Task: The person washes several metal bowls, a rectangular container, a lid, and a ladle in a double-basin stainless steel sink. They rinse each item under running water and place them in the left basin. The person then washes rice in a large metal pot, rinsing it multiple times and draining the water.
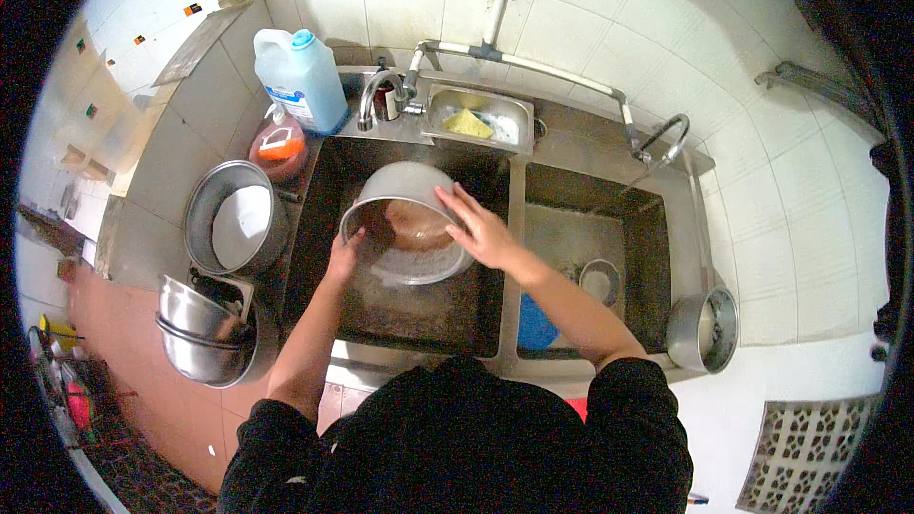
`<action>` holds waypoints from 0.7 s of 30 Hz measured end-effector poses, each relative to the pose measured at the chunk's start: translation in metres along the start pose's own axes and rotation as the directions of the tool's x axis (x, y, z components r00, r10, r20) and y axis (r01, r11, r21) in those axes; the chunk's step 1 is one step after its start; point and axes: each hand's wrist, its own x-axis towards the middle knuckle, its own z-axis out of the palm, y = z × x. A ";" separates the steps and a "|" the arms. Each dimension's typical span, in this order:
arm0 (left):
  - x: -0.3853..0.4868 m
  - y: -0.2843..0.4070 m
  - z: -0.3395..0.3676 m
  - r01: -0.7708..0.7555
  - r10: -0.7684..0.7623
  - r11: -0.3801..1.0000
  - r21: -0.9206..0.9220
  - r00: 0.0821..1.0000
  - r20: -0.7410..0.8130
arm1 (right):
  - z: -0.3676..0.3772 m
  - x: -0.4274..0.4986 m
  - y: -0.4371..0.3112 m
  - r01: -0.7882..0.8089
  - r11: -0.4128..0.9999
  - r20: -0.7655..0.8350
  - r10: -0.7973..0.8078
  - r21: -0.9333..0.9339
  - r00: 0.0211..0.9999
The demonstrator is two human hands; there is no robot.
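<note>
Over the left basin of a double steel sink, a grey metal pot is tilted with its opening towards me. Brownish residue or liquid shows inside; motion blurs it. My left hand grips the rim at its left side, thumb on the edge. My right hand lies against the right side and rim, fingers spread over the wall. In the right basin are a small round strainer or bowl and a blue round item, partly hidden by my right forearm. A yellow sponge sits in a steel tray behind the basins.
Left of the sink stand a large pot, stacked steel bowls, a blue liquid jug and a pump bottle. One faucet arches near the left basin; another runs over the right. A pot stands at the right edge.
</note>
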 end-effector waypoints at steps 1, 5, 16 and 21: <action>-0.002 0.000 -0.003 0.083 -0.078 0.994 0.069 0.995 -0.067 | -0.008 0.014 0.021 0.039 0.991 -0.023 -0.037 0.127 0.999; -0.026 -0.012 -0.031 0.189 -0.116 0.904 0.384 0.972 -0.205 | -0.038 0.107 0.138 -0.113 0.987 -0.376 0.063 -0.112 0.925; -0.071 -0.006 -0.033 0.141 -0.095 0.976 0.165 0.961 -0.258 | -0.016 0.188 0.258 -0.480 0.791 0.018 0.525 -0.379 0.851; -0.062 0.015 -0.009 0.171 -0.099 0.929 0.328 0.970 -0.224 | -0.058 0.184 0.247 -0.191 0.952 -0.145 0.160 -0.239 0.976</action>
